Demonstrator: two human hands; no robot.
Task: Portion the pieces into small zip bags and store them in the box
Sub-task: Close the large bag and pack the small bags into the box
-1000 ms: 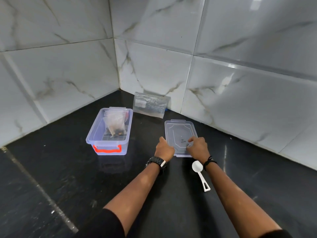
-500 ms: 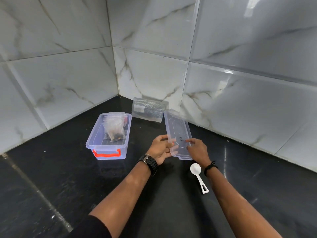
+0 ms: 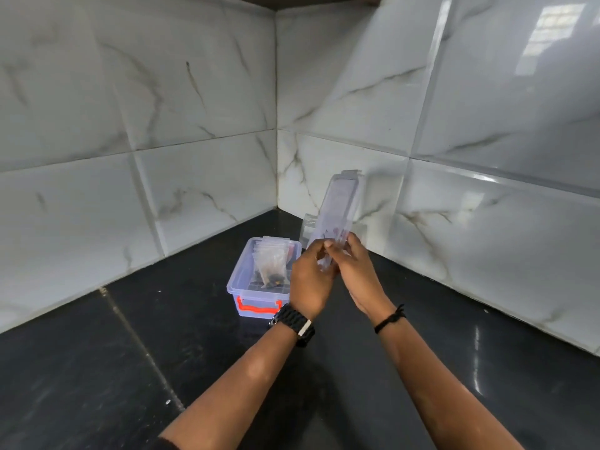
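1. The box [image 3: 262,280] stood open-topped on the worktop [image 3: 97,368], with upright zip bags [image 3: 271,261] filling its far half.
2. The lid [image 3: 337,219] was held tilted above the worktop, just right of the box.
3. Both walls [image 3: 194,125] closed the corner behind.

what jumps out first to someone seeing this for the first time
Both hands, the left hand and the right hand, hold a clear plastic lid tilted up in the air in mid-frame. Just left of them on the black counter sits an open clear box with an orange handle, small zip bags standing inside.
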